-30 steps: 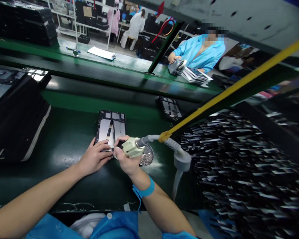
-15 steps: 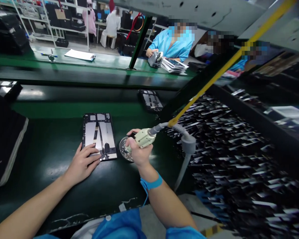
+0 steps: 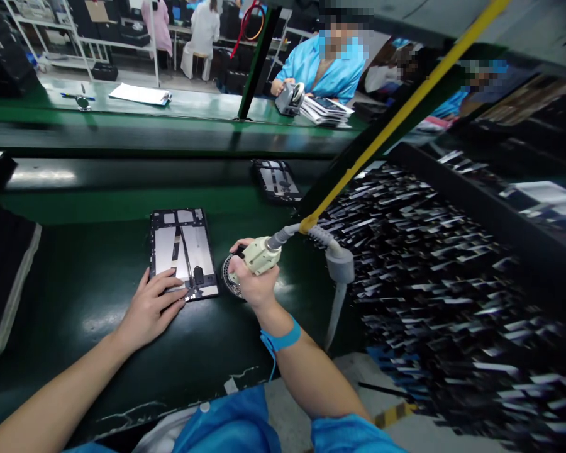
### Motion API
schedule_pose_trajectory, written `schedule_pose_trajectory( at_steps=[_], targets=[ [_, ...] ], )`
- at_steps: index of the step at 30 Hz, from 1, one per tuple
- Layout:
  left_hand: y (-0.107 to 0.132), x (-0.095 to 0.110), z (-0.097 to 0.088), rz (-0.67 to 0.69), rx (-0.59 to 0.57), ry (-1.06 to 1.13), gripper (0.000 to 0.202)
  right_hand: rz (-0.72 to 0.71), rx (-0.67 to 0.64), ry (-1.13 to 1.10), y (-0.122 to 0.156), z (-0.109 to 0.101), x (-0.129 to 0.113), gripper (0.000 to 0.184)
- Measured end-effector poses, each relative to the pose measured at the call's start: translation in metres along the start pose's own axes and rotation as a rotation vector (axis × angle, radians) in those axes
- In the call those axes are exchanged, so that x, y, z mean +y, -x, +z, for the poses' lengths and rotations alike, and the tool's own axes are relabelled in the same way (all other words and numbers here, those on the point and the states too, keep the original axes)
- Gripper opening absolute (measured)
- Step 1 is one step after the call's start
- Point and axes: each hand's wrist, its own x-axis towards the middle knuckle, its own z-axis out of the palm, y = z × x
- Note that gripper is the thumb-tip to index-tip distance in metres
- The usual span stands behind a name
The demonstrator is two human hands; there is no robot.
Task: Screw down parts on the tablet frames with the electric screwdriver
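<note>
An opened tablet (image 3: 194, 242) with silver panels and a black frame lies flat on the green bench. My left hand (image 3: 153, 308) rests on its lower left corner, fingers stretched out over the edge. To the right of the tablet, my right hand (image 3: 256, 283) grips a pale electric screwdriver (image 3: 263, 255) with a grey cable at its rear. The screwdriver points down into a round perforated screw dish (image 3: 227, 280) holding small metal bits. Its tip is hidden by my hand. A blue strap (image 3: 285, 336) circles my right wrist.
A second opened tablet (image 3: 277, 181) lies farther back. Many dark parts with silver strips (image 3: 453, 270) stand in rows on the right. A yellow cord (image 3: 382, 138) slants down to the grey cable (image 3: 340, 264). A black padded stack (image 3: 9, 270) is at left; a co-worker (image 3: 318, 66) sits opposite.
The whole view has shifted slightly. Both hands, the tablet and the screwdriver keep about the same places relative to one another.
</note>
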Motion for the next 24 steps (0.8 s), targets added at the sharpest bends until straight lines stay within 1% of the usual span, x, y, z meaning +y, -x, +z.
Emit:
schedule_pose_trajectory(
  at_steps=[5,9,14,18,21,24],
  targets=[
    [0.0,0.0,-0.001,-0.011,-0.013,0.0,0.021,0.019,0.001,0.001,0.0,0.0,0.004,0.024],
    [0.0,0.0,0.0,-0.01,-0.024,-0.008,0.021,0.034,0.017,-0.01,0.0,0.002,0.002,0.022],
    [-0.002,0.002,0.001,-0.017,-0.007,0.002,0.02,0.044,0.041,-0.062,-0.002,0.006,-0.014,0.018],
    [-0.004,0.003,0.004,-0.039,-0.009,0.018,0.025,0.03,0.087,-0.168,-0.004,0.013,-0.033,0.018],
    [-0.004,0.002,0.006,-0.043,-0.016,0.031,0.027,0.012,0.031,-0.234,-0.003,0.024,-0.042,0.02],
    [-0.003,-0.001,0.007,-0.035,-0.011,0.053,0.029,0.011,-0.065,-0.252,0.003,0.042,-0.047,0.023]
  ],
)
